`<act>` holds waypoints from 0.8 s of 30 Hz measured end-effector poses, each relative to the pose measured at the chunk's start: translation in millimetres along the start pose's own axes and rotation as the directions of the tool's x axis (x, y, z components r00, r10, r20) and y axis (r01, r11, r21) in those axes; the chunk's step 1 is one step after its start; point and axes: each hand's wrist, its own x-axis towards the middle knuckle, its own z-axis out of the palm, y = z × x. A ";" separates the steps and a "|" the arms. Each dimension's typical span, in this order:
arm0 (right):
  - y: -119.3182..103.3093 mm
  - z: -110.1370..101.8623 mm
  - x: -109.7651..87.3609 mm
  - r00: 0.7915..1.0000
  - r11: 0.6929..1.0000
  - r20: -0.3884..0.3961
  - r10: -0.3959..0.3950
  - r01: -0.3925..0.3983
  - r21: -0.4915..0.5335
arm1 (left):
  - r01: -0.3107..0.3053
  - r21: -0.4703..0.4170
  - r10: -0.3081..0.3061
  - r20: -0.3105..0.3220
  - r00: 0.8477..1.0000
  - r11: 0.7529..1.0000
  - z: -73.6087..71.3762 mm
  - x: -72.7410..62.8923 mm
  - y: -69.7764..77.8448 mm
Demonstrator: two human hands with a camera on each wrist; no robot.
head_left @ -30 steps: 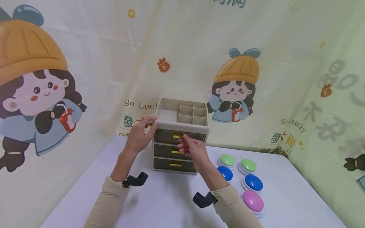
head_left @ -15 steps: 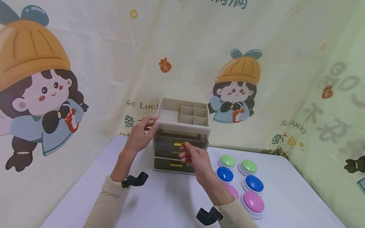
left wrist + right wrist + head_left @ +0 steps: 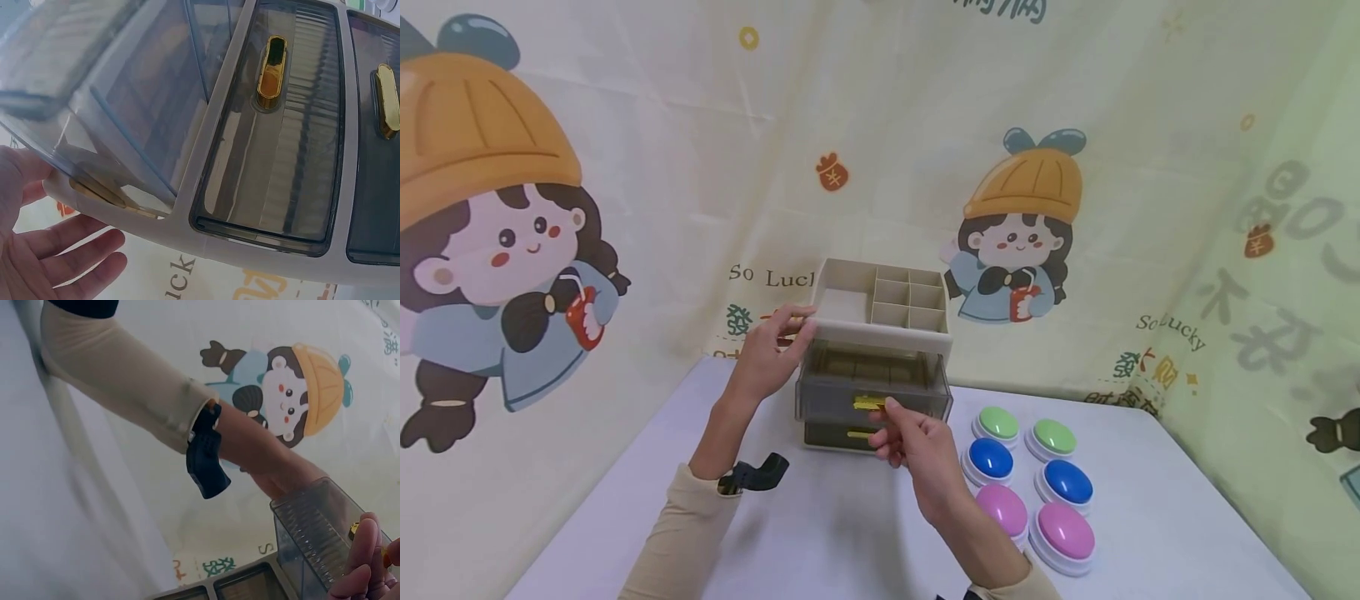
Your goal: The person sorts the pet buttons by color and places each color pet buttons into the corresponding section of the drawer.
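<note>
A cream drawer organizer (image 3: 880, 333) with an open compartmented top stands at the back of the table. Its top drawer (image 3: 823, 400), of smoky see-through plastic, is pulled well out and covers most of the drawer below in the head view. No contents show inside it. My right hand (image 3: 925, 450) pinches the drawer's yellow handle (image 3: 867, 403) between thumb and fingers; the right wrist view shows these fingers (image 3: 361, 553) at the drawer front. My left hand (image 3: 767, 354) rests against the organizer's upper left corner, and the left wrist view shows its lower fingers (image 3: 78, 247) loosely extended.
To the right, paired push buttons stand on the white table (image 3: 1150, 500): green (image 3: 1055, 436), blue (image 3: 1069, 482) and pink (image 3: 1066, 530), on white bases. My right forearm passes close to the nearer pink button (image 3: 1002, 510). A printed cloth (image 3: 895, 108) hangs behind.
The top drawer has slid out of the organizer toward me, with my right hand drawing back on its handle. My left hand has stayed at the corner.
</note>
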 end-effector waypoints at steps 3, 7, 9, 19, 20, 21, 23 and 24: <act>0.5 -0.4 -4.8 1.000 1.000 0.002 0.014 -0.014 0.008 | 0.005 0.001 -0.005 0.002 1.000 1.000 0.8 0.5 -1.8; 1.8 -0.5 -10.0 1.000 1.000 0.012 0.027 -0.028 0.012 | 0.016 0.002 -0.016 0.002 1.000 1.000 1.2 0.2 -2.9; 2.5 -0.7 -12.3 0.999 0.999 0.019 0.034 -0.034 0.015 | 0.018 0.002 -0.019 0.003 1.000 1.000 1.4 0.0 -2.7; 7.4 1.6 -21.9 0.998 0.998 0.034 0.054 -0.055 0.037 | 0.024 0.018 -0.024 0.008 1.000 1.000 1.1 -0.2 -3.1; 8.4 1.9 -22.2 0.998 0.998 0.034 0.051 -0.052 0.041 | 0.023 0.018 -0.023 0.007 1.000 1.000 1.0 -0.1 -2.7; 9.2 2.1 -22.5 0.998 0.998 0.035 0.049 -0.051 0.044 | 0.023 0.017 -0.023 0.006 1.000 1.000 0.8 -0.3 -2.0; 10.5 2.2 -22.7 0.998 0.998 0.038 0.050 -0.052 0.043 | 0.023 0.019 -0.023 0.005 1.000 1.000 0.8 -0.1 -2.1; 11.0 2.2 -22.7 0.998 0.998 0.041 0.053 -0.055 0.040 | 0.023 0.020 -0.023 0.005 1.000 1.000 0.9 0.0 -2.2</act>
